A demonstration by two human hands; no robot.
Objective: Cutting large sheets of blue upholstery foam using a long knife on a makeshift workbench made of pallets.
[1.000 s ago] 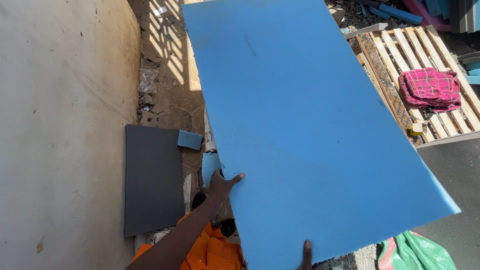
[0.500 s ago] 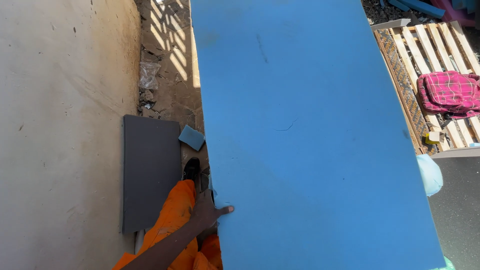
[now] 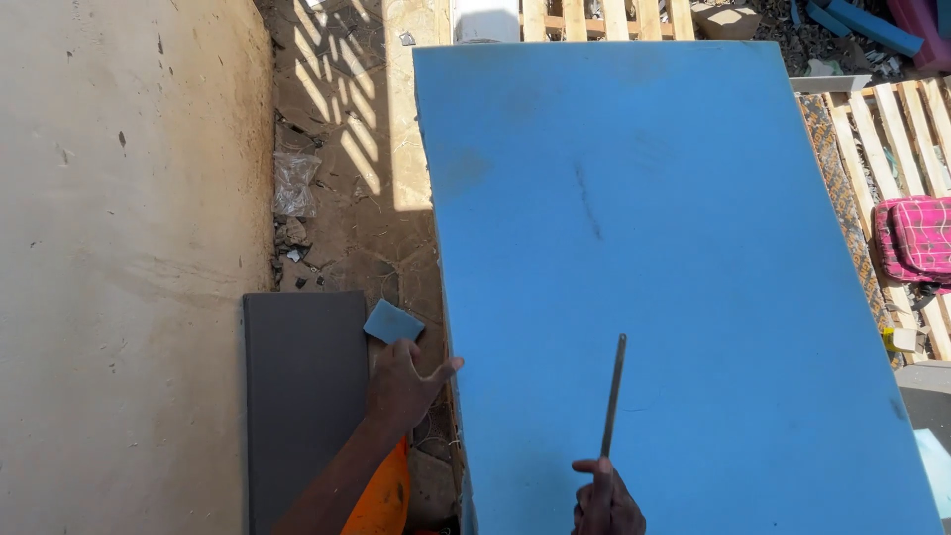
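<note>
A large blue foam sheet (image 3: 654,277) lies flat in front of me and fills most of the view. My left hand (image 3: 404,384) rests at its left edge, thumb touching the sheet, fingers closed beside a small blue foam offcut (image 3: 392,321). My right hand (image 3: 606,500) is at the bottom of the view, over the sheet, gripping a thin grey metal blade (image 3: 613,394) that points away from me above the foam.
A dark grey board (image 3: 302,396) lies on the ground left of the sheet, along a pale plastered wall (image 3: 119,258). Rubble and a plastic bag (image 3: 295,183) sit on the dirt. Wooden pallets (image 3: 906,129) with a pink checked cloth (image 3: 916,238) lie right.
The foam sheet has come down from a tilted position and now lies flat and square to me. My right hand has come into view holding the thin blade over it.
</note>
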